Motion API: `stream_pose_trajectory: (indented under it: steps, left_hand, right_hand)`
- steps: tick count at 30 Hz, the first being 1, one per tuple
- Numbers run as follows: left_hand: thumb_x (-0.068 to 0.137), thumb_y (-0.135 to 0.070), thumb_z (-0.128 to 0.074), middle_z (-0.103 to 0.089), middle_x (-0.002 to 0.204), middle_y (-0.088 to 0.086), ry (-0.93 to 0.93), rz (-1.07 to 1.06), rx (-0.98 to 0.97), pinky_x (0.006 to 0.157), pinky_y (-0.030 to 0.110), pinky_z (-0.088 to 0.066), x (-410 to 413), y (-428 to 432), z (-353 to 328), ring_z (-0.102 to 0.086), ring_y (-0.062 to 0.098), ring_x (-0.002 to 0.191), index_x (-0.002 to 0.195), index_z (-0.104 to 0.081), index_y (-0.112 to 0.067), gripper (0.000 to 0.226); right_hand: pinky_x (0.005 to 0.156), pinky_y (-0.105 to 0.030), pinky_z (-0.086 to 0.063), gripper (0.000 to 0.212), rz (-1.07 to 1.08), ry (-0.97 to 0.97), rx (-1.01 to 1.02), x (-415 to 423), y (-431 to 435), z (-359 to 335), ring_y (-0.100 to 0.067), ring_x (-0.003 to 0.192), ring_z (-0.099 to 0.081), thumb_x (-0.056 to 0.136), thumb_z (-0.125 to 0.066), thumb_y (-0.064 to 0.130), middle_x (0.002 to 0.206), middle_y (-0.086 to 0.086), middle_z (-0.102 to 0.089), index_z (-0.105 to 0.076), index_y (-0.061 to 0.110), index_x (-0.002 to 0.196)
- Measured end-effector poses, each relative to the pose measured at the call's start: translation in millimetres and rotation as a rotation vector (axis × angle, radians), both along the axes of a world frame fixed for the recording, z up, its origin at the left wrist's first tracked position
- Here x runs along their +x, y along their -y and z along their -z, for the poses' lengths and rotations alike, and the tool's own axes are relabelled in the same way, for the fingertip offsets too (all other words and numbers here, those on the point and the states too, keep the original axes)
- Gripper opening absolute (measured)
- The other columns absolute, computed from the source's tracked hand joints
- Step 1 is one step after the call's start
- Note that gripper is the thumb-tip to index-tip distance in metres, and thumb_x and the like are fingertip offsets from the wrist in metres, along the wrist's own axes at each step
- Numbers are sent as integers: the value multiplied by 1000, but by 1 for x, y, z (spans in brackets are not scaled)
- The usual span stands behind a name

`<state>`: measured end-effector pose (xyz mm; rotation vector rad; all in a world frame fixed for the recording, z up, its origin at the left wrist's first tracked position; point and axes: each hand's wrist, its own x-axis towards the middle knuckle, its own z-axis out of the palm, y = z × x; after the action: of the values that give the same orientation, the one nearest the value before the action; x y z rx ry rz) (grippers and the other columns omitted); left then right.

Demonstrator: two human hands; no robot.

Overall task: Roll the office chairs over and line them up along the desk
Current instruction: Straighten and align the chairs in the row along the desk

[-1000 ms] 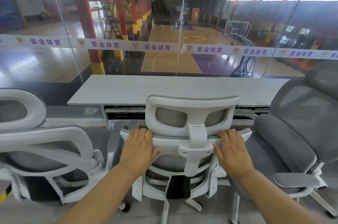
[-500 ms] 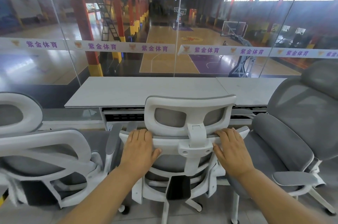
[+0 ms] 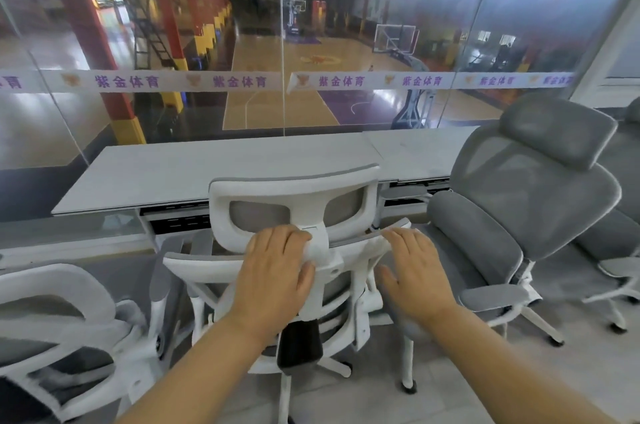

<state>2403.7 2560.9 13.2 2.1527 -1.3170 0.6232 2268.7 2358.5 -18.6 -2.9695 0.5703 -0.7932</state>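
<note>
A white-framed office chair with grey mesh stands straight ahead of me, its back toward me and its seat under the long pale desk. My left hand lies over the top rail of its backrest, close to the headrest bracket. My right hand rests on the right end of the same rail, fingers draped over it. A second white chair stands close on the left. A grey upholstered chair stands on the right at the desk.
A glass wall with a printed white band runs behind the desk, over a sports hall below. Another grey chair shows at the far right edge. Grey tiled floor lies open at the lower right.
My left hand has slid right along the rail toward the headrest bracket. The view has swung right, bringing more of the grey chair into sight. The right hand sits flatter on the rail.
</note>
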Motion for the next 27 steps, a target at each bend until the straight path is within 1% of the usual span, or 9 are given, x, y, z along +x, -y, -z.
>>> stream_pose_trajectory:
  steps: [2,5,8,12,17,20,22,24,27]
  left_hand:
    - [77,-25,-44,-57,102,2,22,30,6,89,28,-32,-14,20,-5,-45,19,95,102,-57,-13,31]
    - [76,-23,-45,-58,100,3,69,88,9,89,29,-32,-42,57,-9,-45,19,95,102,-58,-11,32]
    - [76,-24,-44,-57,98,1,67,114,15,87,28,-31,-84,100,-10,-43,17,93,99,-57,-13,29]
    - [75,-27,-50,-56,101,1,64,155,67,87,30,-32,-150,171,-5,-50,22,96,102,-55,-15,30]
    - [70,-20,-71,-58,101,1,36,233,95,86,35,-43,-235,265,3,-51,21,96,103,-59,-15,36]
    - [68,-20,-75,-58,100,0,4,271,117,83,37,-47,-279,311,10,-51,20,96,103,-61,-16,38]
    - [67,-20,-76,-58,98,-1,-8,292,138,84,34,-44,-301,337,16,-52,19,94,102,-62,-17,38]
    - [65,-18,-76,-57,96,-1,-9,311,146,87,29,-36,-318,363,20,-51,18,92,99,-62,-16,37]
    - [66,-17,-73,-57,94,-2,-5,320,147,84,28,-29,-335,405,22,-56,20,88,95,-61,-17,32]
  right_hand:
    - [103,-32,-26,47,16,28,-24,-18,14,-5,-22,108,-46,73,-55,23,115,-4,-57,-47,13,119]
    - [101,-33,-26,52,79,48,-51,-55,43,-8,-28,108,-54,71,-67,20,115,-8,-59,-52,8,119]
    - [99,-35,-30,57,124,44,-49,-106,78,-8,-29,106,-54,67,-76,16,113,-10,-60,-54,4,118]
    - [92,-40,-44,55,185,25,-25,-187,133,-13,-28,103,-57,66,-77,13,111,-7,-61,-58,7,116]
    - [90,-44,-46,48,269,-14,-1,-287,215,-25,-31,102,-57,70,-75,11,111,-8,-62,-58,8,116]
    - [89,-43,-46,50,317,-40,10,-340,255,-27,-31,104,-56,71,-74,12,111,-8,-61,-57,8,117]
    - [89,-43,-46,53,328,-52,20,-367,277,-27,-32,104,-57,69,-74,10,111,-10,-62,-57,5,118]
    - [87,-40,-47,57,351,-64,-9,-389,298,-24,-30,101,-59,66,-78,11,109,-8,-62,-57,5,118]
    - [83,-36,-49,62,372,-50,-13,-409,331,-19,-27,96,-60,64,-81,15,105,-5,-63,-56,5,120]
